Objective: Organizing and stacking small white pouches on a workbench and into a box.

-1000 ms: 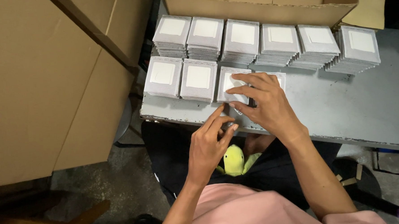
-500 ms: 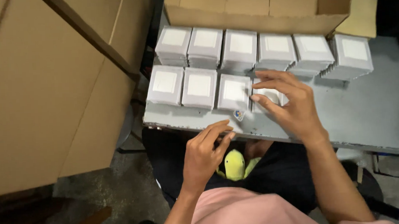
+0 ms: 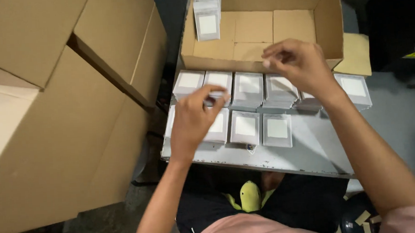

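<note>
Small grey packets with white labels lie in stacks in two rows on a grey table (image 3: 307,158). My left hand (image 3: 193,119) hovers over the left end of the front row. Its thumb and fingers pinch the top packet (image 3: 220,81) of the second stack in the back row. My right hand (image 3: 296,63) is raised over the back-row stacks (image 3: 278,87), just in front of an open cardboard box (image 3: 332,29). Its fingers are curled together and blurred, and whether they hold anything is not clear. Two front-row stacks (image 3: 245,126) lie uncovered between my arms.
Inside the box, one upright pile of packets (image 3: 207,18) stands in the back left corner. Large closed cardboard boxes (image 3: 53,114) fill the left side. A yellow-green soft toy (image 3: 249,196) rests on my lap below the table edge.
Both hands have left the front-row stacks near the table edge and moved away from me. The left now reaches the back row and the right is lifted toward the box.
</note>
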